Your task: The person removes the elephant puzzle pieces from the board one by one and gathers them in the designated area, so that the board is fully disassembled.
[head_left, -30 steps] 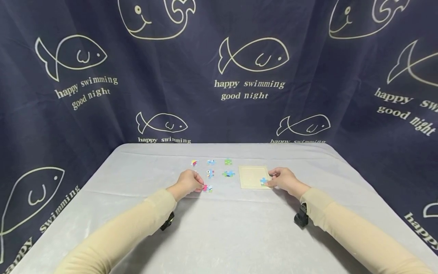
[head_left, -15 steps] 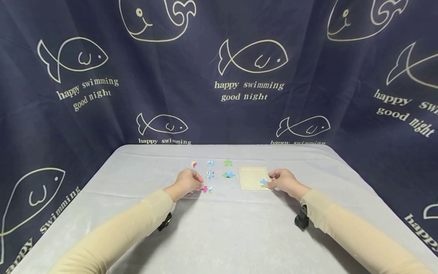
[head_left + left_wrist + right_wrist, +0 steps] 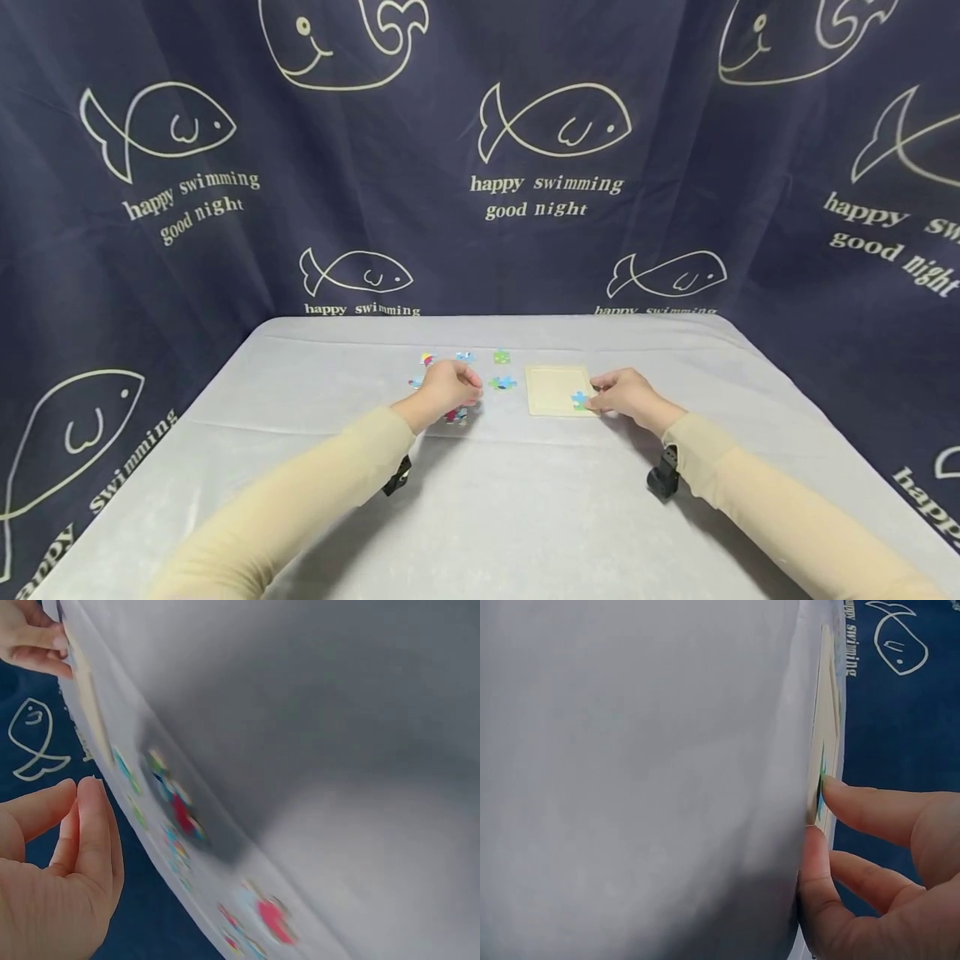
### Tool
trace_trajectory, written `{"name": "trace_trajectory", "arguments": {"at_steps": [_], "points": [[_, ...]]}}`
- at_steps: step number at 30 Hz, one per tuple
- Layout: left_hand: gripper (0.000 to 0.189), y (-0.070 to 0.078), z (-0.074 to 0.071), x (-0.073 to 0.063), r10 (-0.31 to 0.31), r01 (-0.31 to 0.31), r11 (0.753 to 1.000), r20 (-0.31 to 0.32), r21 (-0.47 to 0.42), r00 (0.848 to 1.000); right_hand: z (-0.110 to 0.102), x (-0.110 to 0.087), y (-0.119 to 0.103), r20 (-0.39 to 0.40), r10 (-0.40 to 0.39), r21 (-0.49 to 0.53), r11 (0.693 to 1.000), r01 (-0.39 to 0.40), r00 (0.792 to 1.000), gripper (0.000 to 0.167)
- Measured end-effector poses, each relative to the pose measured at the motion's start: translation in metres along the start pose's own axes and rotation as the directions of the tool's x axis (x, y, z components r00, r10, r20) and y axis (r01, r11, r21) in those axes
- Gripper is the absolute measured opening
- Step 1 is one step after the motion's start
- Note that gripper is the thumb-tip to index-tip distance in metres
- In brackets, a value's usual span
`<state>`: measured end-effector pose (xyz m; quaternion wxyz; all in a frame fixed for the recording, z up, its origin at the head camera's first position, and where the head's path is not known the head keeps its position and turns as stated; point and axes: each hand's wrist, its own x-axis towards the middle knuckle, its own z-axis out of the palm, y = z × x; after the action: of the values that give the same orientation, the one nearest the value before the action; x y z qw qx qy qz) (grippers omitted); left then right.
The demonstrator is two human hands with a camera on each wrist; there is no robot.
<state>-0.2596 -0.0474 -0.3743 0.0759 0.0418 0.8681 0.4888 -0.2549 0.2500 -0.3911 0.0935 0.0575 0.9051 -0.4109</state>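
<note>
My left hand [image 3: 447, 383] hovers over the jigsaw pieces, empty. In the left wrist view its thumb and index fingertips [image 3: 94, 791] come together with no piece visible between them. A pink and blue piece [image 3: 455, 415] lies just below this hand. My right hand [image 3: 626, 394] grips the right edge of a shallow cream puzzle tray [image 3: 551, 386]. Its thumb lies at a blue and green piece [image 3: 579, 401] in the tray's lower right corner, while a finger rests against the outer edge. The left hand hides part of the group of pieces.
Beyond the left hand lie a red and yellow piece [image 3: 427, 359], a blue piece [image 3: 465, 357] and a green piece [image 3: 502, 357]. A blue-green piece [image 3: 503, 383] sits between hand and tray. A grey-white cloth [image 3: 525, 517] covers the table; a dark fish-print curtain [image 3: 555, 250] hangs behind.
My left hand has left the pink and blue piece and moved right and slightly away, over the middle of the pieces. The right hand and the tray have stayed in place.
</note>
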Motion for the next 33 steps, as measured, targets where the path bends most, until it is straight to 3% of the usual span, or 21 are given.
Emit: {"name": "trace_trajectory", "arguments": {"at_steps": [5,10,20,26,33], "points": [[0.022,0.017,0.014,0.003,0.032,-0.033,0.999,0.029,0.006,0.999,-0.004,-0.004,-0.001,0.012,-0.026,-0.005,1.0,0.026,1.0,0.061],[0.029,0.03,0.027,0.005,0.068,-0.065,0.997,0.072,-0.043,0.995,-0.004,-0.006,0.001,0.025,-0.055,-0.02,0.998,0.056,0.998,0.067],[0.022,0.037,0.053,0.008,0.059,-0.051,0.996,0.11,-0.079,0.992,0.006,-0.01,0.003,-0.022,-0.079,-0.09,0.993,0.076,0.997,0.072],[0.026,0.044,0.064,0.011,0.051,-0.046,0.998,0.113,-0.046,0.992,0.007,-0.008,0.006,-0.042,-0.079,-0.096,0.993,0.075,0.996,0.071],[0.026,0.052,0.079,0.018,0.05,-0.061,0.997,0.175,0.056,0.983,0.004,-0.005,0.008,-0.039,-0.082,-0.07,0.994,0.079,0.996,0.071]]}}
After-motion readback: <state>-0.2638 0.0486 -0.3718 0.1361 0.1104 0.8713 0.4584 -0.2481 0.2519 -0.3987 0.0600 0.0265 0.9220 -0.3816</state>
